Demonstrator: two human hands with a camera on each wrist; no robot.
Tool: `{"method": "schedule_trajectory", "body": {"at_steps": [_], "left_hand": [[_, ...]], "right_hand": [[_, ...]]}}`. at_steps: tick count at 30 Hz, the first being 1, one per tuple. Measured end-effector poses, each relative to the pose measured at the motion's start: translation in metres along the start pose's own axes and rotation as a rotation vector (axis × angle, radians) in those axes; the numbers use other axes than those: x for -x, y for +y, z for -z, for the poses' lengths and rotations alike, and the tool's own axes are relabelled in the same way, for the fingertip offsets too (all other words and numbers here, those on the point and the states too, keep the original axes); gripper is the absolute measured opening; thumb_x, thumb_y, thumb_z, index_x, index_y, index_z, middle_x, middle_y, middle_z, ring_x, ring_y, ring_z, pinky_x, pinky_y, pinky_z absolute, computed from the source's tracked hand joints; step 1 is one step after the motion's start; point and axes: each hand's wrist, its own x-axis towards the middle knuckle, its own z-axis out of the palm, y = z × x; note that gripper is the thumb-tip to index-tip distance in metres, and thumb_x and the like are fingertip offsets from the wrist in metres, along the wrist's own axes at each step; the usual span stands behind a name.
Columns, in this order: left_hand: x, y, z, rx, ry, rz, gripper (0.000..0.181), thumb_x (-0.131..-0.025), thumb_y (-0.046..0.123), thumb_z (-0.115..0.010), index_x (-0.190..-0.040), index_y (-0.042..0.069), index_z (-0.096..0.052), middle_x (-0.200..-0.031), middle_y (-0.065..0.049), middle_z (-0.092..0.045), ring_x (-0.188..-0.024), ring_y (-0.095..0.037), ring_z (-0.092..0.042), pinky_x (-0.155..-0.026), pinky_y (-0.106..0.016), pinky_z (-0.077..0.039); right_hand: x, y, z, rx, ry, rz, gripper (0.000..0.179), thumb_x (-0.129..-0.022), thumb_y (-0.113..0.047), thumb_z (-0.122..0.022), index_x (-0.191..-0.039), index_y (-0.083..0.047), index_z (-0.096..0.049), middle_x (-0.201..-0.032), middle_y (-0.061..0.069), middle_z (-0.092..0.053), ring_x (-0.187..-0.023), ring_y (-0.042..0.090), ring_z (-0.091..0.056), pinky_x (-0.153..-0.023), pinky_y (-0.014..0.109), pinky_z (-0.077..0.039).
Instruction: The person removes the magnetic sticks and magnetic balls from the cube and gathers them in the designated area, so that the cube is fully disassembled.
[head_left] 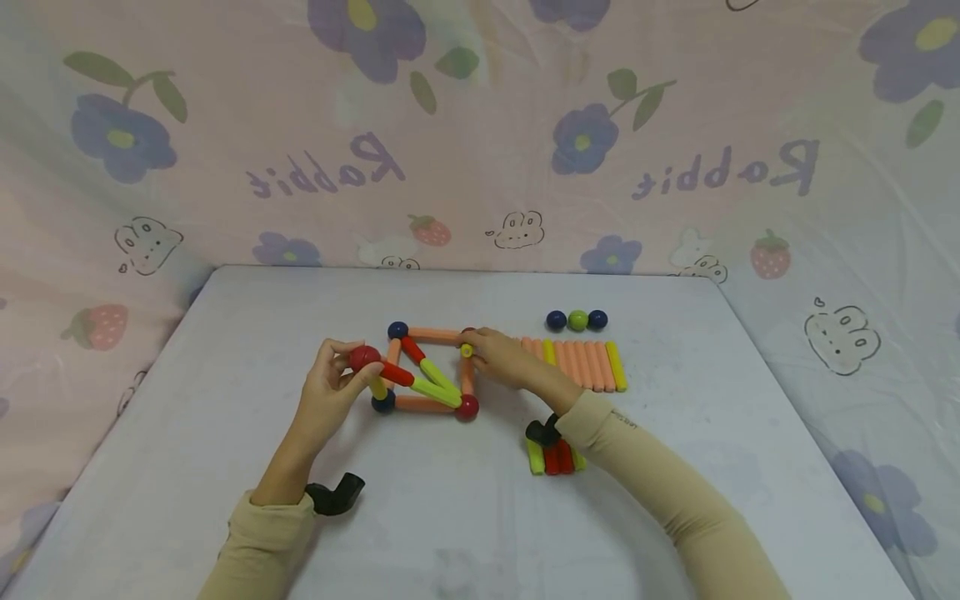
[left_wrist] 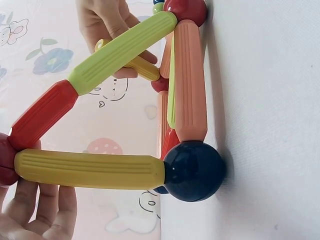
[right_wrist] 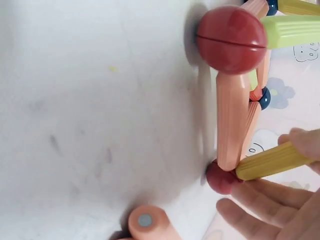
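Note:
A frame of magnetic sticks and balls stands mid-table, its base made of orange sticks (head_left: 423,404) between red and navy balls. At its left my left hand (head_left: 326,396) holds a raised red ball (head_left: 365,358). Under that ball a yellow stick (left_wrist: 90,169) rises from the near-left navy ball (left_wrist: 194,171). A red-and-green bar slopes from the raised ball to the near-right red ball (head_left: 467,407); another lies across the base. My right hand (head_left: 504,358) pinches a second yellow stick (right_wrist: 272,160), its lower end against the far-right red ball (right_wrist: 222,179).
To the right lies a row of orange and yellow sticks (head_left: 588,367), partly behind the right hand. Two navy balls and a green ball (head_left: 577,320) sit behind it. Short red and green sticks (head_left: 555,458) lie nearer, under the right forearm. A printed curtain (head_left: 465,167) hangs behind the table.

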Motion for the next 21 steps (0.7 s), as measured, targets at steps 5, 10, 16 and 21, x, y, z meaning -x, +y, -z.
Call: {"method": "schedule_trajectory", "body": {"at_steps": [5,10,16,21], "left_hand": [[0.0,0.0,0.0,0.001,0.0,0.0,0.039,-0.096,0.012,-0.057,-0.125,-0.004,-0.036,-0.13,-0.029,-0.054,-0.089,0.005,-0.063,-0.084,-0.005,-0.051],[-0.001,-0.001,0.001,-0.009,-0.007,-0.002,0.04,-0.096,0.012,-0.058,-0.125,-0.004,-0.035,-0.13,-0.029,-0.055,-0.089,0.003,-0.064,-0.084,-0.004,-0.051],[0.0,0.001,0.0,-0.017,-0.014,0.017,0.041,-0.096,0.012,-0.058,-0.126,-0.004,-0.035,-0.13,-0.029,-0.056,-0.089,-0.003,-0.065,-0.082,-0.005,-0.051],[0.0,0.002,0.001,-0.016,-0.015,0.021,0.041,-0.096,0.012,-0.058,-0.126,-0.004,-0.034,-0.131,-0.029,-0.055,-0.089,-0.001,-0.065,-0.082,-0.005,-0.05]], "right_hand": [[-0.004,0.002,-0.003,-0.082,-0.017,-0.029,0.032,-0.102,-0.013,-0.043,-0.133,-0.007,-0.049,-0.135,0.016,-0.056,-0.129,0.031,-0.052,-0.111,0.047,-0.045],[-0.007,0.007,-0.003,-0.162,0.019,-0.025,0.028,-0.103,-0.014,-0.039,-0.129,-0.006,-0.048,-0.125,0.016,-0.06,-0.109,0.027,-0.057,-0.097,0.04,-0.052],[-0.006,0.016,0.002,-0.317,0.069,-0.034,0.02,-0.105,-0.02,-0.037,-0.119,-0.008,-0.045,-0.111,0.019,-0.064,-0.085,0.023,-0.054,-0.067,0.022,-0.041],[0.001,0.026,0.008,-0.459,0.056,-0.093,0.019,-0.105,-0.02,-0.039,-0.12,-0.009,-0.04,-0.11,0.022,-0.058,-0.095,0.033,-0.061,-0.067,0.02,-0.051]]}}
